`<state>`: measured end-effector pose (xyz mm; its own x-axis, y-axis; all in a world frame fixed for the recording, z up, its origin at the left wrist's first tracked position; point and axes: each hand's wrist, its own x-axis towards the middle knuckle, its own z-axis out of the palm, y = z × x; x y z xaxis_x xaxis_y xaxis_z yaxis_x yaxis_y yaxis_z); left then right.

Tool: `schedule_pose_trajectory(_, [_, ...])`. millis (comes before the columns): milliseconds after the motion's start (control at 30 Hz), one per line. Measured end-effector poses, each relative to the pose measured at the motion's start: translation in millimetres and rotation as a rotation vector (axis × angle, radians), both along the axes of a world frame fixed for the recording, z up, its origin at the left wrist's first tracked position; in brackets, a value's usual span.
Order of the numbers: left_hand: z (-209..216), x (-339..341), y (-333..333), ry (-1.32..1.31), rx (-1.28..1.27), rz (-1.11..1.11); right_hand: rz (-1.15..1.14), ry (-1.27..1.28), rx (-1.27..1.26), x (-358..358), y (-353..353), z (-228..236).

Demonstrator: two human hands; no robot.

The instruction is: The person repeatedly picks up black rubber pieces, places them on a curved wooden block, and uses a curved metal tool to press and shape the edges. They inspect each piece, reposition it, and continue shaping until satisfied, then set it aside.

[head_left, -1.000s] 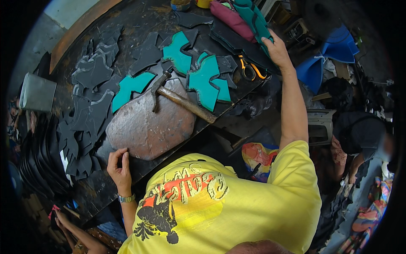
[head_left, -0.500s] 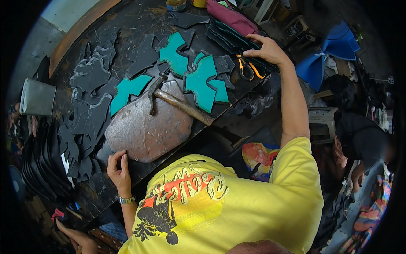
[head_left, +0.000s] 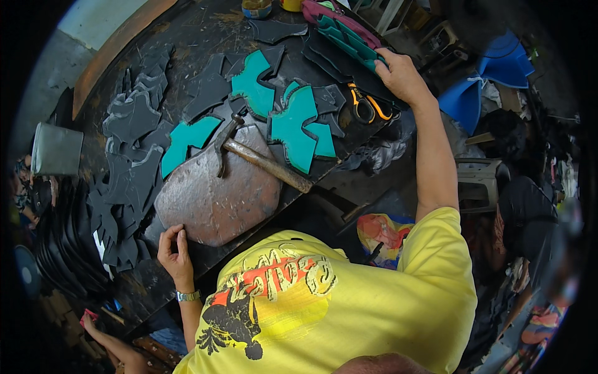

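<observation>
At the table's far right, my right hand (head_left: pixel 402 76) grips the near end of a teal-faced black cut piece (head_left: pixel 352 40), tilted up beside the pile. My left hand (head_left: pixel 175 255) rests at the near table edge by a worn metal slab (head_left: pixel 218 193), fingers loosely bent, thumb apart, nothing visible in it. A hammer (head_left: pixel 265 163) with a wooden handle lies across the slab. Teal-faced cut pieces (head_left: pixel 293 128) lie beyond and right of it. Orange-handled scissors (head_left: pixel 367 105) lie just nearer than my right hand.
Dark cut pieces (head_left: pixel 134 115) cover the table's left side, and curved black sheets (head_left: pixel 65 240) stack at its left edge. A maroon pouch (head_left: pixel 324 14) sits behind the right-hand pile. A grey container (head_left: pixel 56 149) stands at left. Another person's limb (head_left: pixel 115 346) shows lower left.
My right hand has closed on the pile's edge and lifted a piece, so its teal face now shows. My left hand stays in place.
</observation>
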<state>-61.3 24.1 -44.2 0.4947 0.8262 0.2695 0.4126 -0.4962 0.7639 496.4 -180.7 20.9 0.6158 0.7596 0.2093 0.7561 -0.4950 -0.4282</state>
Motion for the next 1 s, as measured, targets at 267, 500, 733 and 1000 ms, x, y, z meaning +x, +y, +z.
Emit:
schedule_pose_trajectory(267, [-3,0,1,0.0,-0.043,0.039,0.067,-0.147,0.135,-3,-6,6])
schedule_pose_trajectory(500, [-7,0,4,0.001,-0.059,0.066,0.002,-0.025,0.134,-2,-9,13])
schedule_pose_trajectory(733, [-7,-1,4,0.015,-0.036,0.074,-0.027,0.037,0.208,2,-12,11])
schedule_pose_trajectory(1000, [-8,-1,4,-0.001,-0.05,0.069,-0.018,0.042,0.24,4,-9,5])
